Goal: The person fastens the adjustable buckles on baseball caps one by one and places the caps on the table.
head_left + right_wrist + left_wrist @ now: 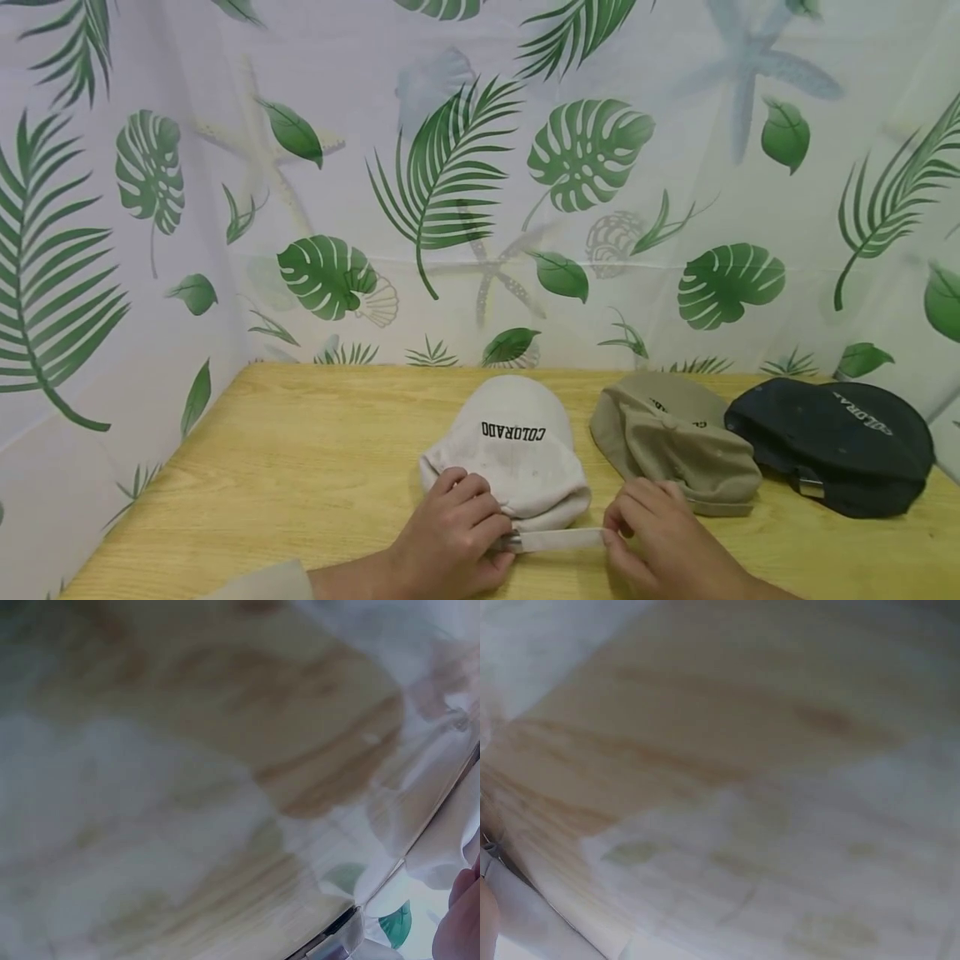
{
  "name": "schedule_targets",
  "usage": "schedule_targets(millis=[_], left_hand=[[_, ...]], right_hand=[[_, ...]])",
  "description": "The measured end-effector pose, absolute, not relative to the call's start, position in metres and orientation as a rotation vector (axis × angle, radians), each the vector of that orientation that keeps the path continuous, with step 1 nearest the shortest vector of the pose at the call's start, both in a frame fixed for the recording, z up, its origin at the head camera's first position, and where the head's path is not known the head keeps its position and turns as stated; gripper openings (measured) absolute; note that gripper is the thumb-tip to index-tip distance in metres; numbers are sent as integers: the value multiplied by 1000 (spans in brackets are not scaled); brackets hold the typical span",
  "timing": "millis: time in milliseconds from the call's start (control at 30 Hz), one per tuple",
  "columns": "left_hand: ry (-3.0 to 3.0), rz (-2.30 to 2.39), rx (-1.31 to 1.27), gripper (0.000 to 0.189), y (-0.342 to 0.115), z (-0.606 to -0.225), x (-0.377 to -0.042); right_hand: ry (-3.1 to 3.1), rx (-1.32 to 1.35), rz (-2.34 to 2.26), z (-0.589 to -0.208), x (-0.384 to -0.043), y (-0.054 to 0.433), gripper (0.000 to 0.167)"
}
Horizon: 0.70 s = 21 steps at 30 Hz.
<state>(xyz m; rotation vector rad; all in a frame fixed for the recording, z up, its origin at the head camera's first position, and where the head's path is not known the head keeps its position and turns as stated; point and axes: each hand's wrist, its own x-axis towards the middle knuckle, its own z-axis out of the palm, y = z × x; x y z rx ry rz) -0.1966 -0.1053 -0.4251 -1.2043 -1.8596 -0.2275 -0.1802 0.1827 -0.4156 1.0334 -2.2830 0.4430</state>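
Observation:
A white baseball cap (517, 450) with dark "COLORADO" lettering lies on the wooden table, its lettering upside down in the head view. A pale strap (562, 540) with a metal buckle stretches along the cap's near edge. My left hand (453, 537) pinches the buckle end of the strap, its fingers against the cap's near left side. The strap's other end is pinched between the thumb and fingers of my right hand (660, 537). Both wrist views are blurred; a bit of finger (457, 915) shows at the right edge of the right wrist view.
To the right of the white cap lies a tan cap (675, 450), with a dark navy cap (832, 446) beside it. The wooden table (300, 442) ends at a leaf-patterned cloth (450, 208) behind and at the left.

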Motion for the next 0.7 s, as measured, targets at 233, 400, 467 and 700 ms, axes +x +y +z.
schedule_targets(millis=[233, 400, 467, 700], left_hand=[[-1861, -220, -1199, 14, -106, -425, -195], [-1855, -212, -1212, 14, -107, -424, -196], [-1853, -216, -1224, 15, -107, -424, -196], [-1830, -241, -1288, 16, -107, -425, -196]], right_hand=[[-2346, 1003, 445, -416, -177, 187, 30], [-2364, 988, 446, -414, -177, 191, 40], [-2374, 980, 451, -413, -177, 191, 41], [-2436, 923, 494, -410, -174, 187, 39]])
